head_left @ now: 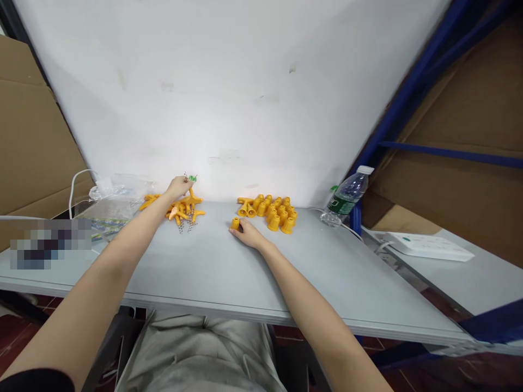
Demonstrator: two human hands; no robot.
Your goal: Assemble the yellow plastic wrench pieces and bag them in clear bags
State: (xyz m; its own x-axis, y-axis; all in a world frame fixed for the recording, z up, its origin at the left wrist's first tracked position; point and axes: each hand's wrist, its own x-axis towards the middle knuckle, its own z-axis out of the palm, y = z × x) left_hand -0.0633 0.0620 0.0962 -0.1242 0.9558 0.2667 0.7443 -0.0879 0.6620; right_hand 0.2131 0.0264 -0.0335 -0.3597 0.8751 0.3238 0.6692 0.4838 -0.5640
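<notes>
I can read no text from here. The bottle [346, 197], well right of my right fingers [238, 230], carries a green label [340, 204], its print too small to make out. The bag [116, 204] left of my left fingers [184, 184] shows blurred coloured print. A patch [49, 242] at the worktop's [229, 272] left edge is pixelated.

White wall [245, 81] — grey table [229, 283], blue shelving [408, 98]

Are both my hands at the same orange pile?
No, the left hand holds a small piece above the left pile, while the right hand touches a single cap beside the right pile.
</notes>
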